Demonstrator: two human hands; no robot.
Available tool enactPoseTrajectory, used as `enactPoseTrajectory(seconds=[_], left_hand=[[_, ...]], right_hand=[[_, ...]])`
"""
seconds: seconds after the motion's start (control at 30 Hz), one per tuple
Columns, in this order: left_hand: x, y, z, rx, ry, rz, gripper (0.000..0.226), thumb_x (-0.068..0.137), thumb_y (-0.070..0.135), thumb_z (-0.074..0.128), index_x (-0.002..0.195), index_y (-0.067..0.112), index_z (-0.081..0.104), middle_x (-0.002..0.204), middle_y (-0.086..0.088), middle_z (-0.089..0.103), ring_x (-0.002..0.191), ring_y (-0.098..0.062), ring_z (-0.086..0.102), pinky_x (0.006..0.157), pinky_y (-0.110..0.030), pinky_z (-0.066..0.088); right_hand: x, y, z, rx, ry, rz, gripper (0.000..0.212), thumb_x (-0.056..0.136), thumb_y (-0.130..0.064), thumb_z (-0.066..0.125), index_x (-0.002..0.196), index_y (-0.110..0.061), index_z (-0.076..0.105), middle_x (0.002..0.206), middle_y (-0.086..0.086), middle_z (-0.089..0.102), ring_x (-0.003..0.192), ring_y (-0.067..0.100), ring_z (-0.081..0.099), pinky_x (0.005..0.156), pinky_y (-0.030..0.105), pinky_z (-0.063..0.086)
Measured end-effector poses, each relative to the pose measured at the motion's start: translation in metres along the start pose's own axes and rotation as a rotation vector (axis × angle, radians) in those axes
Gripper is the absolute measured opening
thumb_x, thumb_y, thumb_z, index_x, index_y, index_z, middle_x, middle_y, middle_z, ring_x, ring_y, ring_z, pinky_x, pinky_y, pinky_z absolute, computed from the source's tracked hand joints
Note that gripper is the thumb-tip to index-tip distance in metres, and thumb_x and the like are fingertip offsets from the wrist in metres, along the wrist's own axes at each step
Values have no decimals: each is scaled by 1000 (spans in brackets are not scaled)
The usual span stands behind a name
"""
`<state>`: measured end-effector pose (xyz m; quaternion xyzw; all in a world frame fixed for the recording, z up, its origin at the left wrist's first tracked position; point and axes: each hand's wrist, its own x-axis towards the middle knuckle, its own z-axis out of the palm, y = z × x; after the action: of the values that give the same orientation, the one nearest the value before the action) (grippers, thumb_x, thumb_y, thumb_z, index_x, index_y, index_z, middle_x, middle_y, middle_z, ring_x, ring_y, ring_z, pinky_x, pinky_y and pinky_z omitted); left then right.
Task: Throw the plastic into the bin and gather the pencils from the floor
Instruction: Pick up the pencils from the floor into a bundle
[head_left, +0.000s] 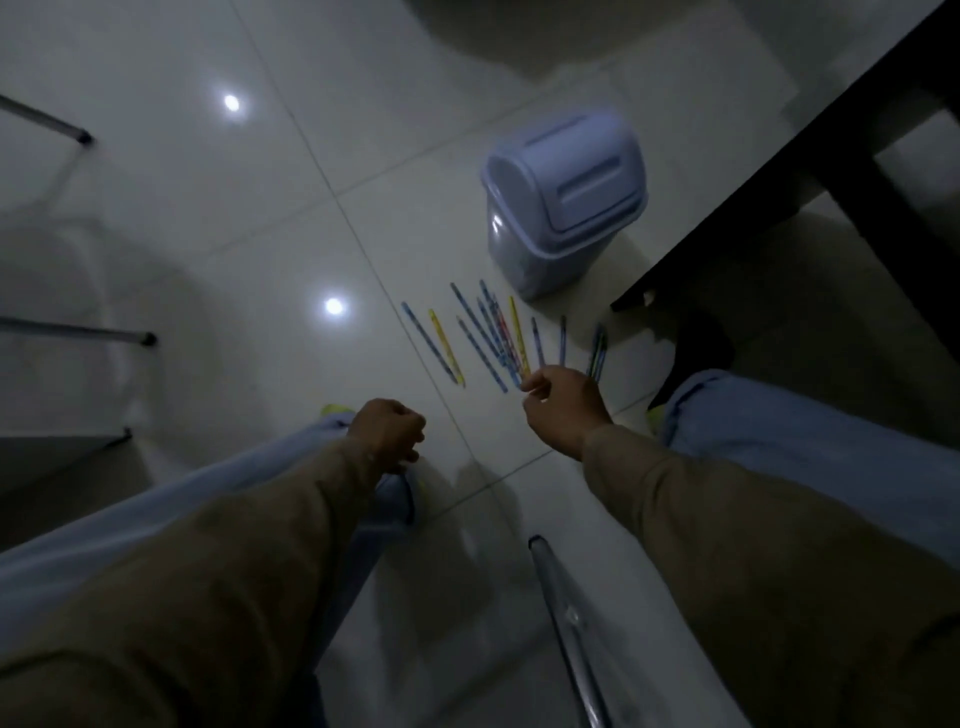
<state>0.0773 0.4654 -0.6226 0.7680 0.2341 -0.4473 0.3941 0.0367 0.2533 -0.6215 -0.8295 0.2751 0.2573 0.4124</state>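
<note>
Head view: pencils (496, 338) fanned on floor (260, 218) beside lidded bin (563, 202), within reach. Right hand (563, 410) curled over their near ends; grasp cannot be told. Left hand (387, 434) fisted, contents unseen.

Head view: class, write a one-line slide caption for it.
Right hand reaches toward pencils scattered on the tiled floor beside a lidded bin.

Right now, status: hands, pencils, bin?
Left hand fisted, looks empty. Right hand curled over pencils, grip unclear. Pencils spread on floor. Bin just beyond, lid shut. No plastic seen.
</note>
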Motion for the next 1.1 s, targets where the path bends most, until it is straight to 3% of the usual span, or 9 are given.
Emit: enactPoseTrajectory(seconds=[0.17, 0.37, 0.6, 0.87, 0.97, 1.1], left_hand=[[39, -14, -4, 22, 32, 35, 22, 97, 15, 55, 108, -3, 62, 107, -21, 68, 79, -31, 67, 69, -43, 59], [85, -9, 9, 21, 28, 93, 26, 96, 16, 58, 108, -6, 62, 105, -24, 67, 83, -36, 66, 71, -43, 56], [138, 10, 30, 36, 128, 100, 25, 94, 10, 59, 105, -12, 66, 102, -32, 68, 91, -48, 68, 84, -58, 57], [187, 20, 57, 160, 277, 97, 40, 86, 32, 72, 87, -8, 73, 88, -28, 72, 83, -41, 70, 84, -51, 57], [201, 25, 67, 121, 341, 40, 48, 85, 37, 72, 94, -11, 69, 95, -28, 71, 87, -41, 70, 79, -44, 57], [218, 35, 70, 145, 389, -19, 58, 86, 38, 69, 115, -11, 61, 114, -27, 66, 104, -40, 66, 90, -46, 56]], right_hand=[[17, 10, 33, 11, 19, 52, 12, 93, -10, 56, 100, -19, 61, 115, 9, 63, 102, 28, 61, 83, 32, 50], [40, 27, 34, 15, 119, 149, 15, 94, -15, 54, 108, -17, 60, 121, 8, 59, 106, 26, 59, 93, 37, 51], [74, 51, 35, 39, 125, 209, 17, 96, -17, 55, 112, -20, 58, 126, 8, 57, 109, 26, 58, 97, 40, 51], [114, 63, 60, 39, 104, 173, 17, 96, -19, 57, 114, -18, 58, 127, 8, 53, 112, 27, 58, 96, 39, 51], [127, 62, 72, 21, 81, 141, 19, 97, -20, 56, 115, -17, 58, 126, 7, 53, 112, 28, 56, 98, 42, 50], [144, 58, 84, 4, 67, 121, 20, 97, -20, 57, 116, -16, 58, 128, 7, 53, 115, 27, 57, 98, 44, 51]])
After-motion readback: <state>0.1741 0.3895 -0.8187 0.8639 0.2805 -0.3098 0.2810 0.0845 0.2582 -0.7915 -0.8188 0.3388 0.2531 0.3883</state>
